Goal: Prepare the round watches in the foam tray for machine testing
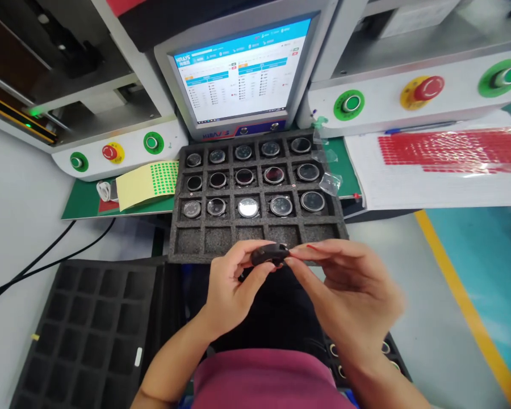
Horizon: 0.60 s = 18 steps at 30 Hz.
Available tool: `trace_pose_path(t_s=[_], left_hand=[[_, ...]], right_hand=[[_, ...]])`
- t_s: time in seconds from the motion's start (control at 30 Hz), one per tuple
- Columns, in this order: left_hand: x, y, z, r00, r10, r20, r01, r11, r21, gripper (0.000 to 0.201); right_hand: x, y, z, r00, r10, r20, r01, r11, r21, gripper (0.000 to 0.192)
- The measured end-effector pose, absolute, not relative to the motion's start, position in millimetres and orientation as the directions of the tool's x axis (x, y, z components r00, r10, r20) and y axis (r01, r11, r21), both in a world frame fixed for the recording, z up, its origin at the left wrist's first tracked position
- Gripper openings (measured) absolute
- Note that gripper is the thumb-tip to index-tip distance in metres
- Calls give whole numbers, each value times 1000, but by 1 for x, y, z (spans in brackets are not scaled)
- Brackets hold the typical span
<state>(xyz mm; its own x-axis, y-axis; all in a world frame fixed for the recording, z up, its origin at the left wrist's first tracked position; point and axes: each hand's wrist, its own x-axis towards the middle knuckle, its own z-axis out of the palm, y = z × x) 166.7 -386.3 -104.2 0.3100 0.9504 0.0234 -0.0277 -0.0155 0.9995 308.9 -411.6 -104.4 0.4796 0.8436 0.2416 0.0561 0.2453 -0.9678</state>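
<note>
Above the front edge of the foam tray (187,222), I hold a dark round watch body (266,254) edge-on, without a strap. My left hand (234,284) is closed around its left side, thumb below and fingers above. At its right edge, the thumb and index finger of my right hand (344,284) pinch together on the watch body. A small red strip (311,247) shows on my right index finger; I cannot tell what it is. Three rows of the tray hold round watch bodies (244,177) lying face up, and the front row of pockets holds none.
Behind the tray stands a monitor (247,74), flanked by machines with green buttons (351,103) and red emergency stops (430,88). Red sticker sheets (451,150) lie right, a green-dot sticker sheet (147,184) left. A black pocketed tray (89,318) sits lower left. Clear film (331,183) rests beside the foam tray.
</note>
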Motion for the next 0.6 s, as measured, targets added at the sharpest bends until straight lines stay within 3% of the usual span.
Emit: trace_pose_path(t_s=[0.13, 0.4, 0.6], left_hand=[[160, -385, -103, 345, 936, 67, 47, -88, 995, 18], [153, -387, -100, 393, 919, 9, 34, -24, 999, 21], [153, -388, -102, 363, 932, 14, 56, -36, 998, 21]], right_hand=[[309, -413, -101, 433, 875, 214, 22, 227, -974, 33], [321, -406, -99, 231, 963, 140, -212, 190, -959, 31], [315, -412, -103, 328, 923, 202, -18, 220, -975, 41]])
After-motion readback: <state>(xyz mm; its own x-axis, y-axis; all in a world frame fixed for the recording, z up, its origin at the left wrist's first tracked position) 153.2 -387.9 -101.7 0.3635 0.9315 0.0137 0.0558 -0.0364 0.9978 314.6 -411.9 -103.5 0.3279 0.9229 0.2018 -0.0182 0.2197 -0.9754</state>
